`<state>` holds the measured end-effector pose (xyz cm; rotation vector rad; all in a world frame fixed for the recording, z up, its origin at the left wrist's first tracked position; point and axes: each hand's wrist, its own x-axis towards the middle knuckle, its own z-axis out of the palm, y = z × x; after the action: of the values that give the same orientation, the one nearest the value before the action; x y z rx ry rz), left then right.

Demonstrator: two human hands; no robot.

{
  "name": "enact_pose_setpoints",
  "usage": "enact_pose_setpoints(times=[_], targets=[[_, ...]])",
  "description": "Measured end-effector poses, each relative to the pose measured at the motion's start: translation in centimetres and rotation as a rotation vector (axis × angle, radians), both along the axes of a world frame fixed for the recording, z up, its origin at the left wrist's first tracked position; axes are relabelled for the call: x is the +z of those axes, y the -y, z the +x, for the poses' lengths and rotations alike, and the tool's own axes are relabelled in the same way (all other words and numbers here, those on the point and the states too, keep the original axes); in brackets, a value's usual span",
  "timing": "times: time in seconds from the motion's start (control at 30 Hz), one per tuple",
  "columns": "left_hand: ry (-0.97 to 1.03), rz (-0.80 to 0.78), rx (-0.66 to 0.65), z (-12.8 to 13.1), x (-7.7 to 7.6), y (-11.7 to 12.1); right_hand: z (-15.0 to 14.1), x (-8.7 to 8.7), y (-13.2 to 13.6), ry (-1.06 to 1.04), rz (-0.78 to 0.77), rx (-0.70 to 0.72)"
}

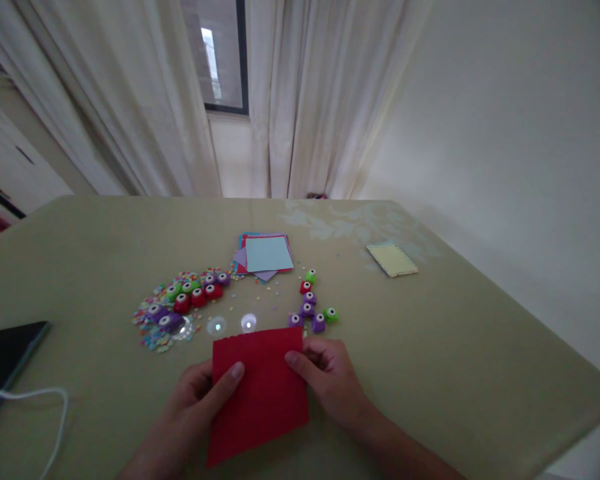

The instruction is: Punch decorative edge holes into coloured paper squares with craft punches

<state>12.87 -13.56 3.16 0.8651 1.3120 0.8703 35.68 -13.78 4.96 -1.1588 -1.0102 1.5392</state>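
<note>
A red sheet of paper is held up between both hands near the front of the table. My left hand pinches its left edge, thumb on the front and fingers behind. At the upper right edge my right hand grips the same sheet between thumb and curled fingers. Just beyond the sheet lie two clear round discs. Several purple, red and green one-eyed beads form a line beyond the right hand. More such beads rest on a spread of small colourful confetti pieces to the left.
A stack of coloured paper squares lies farther back, with a pale blue one on top. A cream paper pad is at the right. On the left are a dark phone or tablet and a white cable. Curtains hang behind.
</note>
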Motion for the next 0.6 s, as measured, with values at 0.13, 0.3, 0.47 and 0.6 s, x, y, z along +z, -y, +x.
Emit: enact_pose_setpoints(times=[0.13,0.3,0.47,0.6], targets=[[0.062,-0.066,-0.029,-0.1,1.0,0.3,0.0,0.2,0.3,-0.048,-0.025,0.029],[0.083,-0.033,-0.064,0.0,1.2,0.1,0.4,0.1,0.4,0.008,-0.006,0.039],[0.019,0.040,-0.140,-0.5,0.1,-0.4,0.2,0.1,1.0,0.474,0.298,-0.022],[-0.095,0.094,-0.169,-0.8,0.0,-0.5,-0.1,0.0,1.3,0.549,0.354,-0.018]])
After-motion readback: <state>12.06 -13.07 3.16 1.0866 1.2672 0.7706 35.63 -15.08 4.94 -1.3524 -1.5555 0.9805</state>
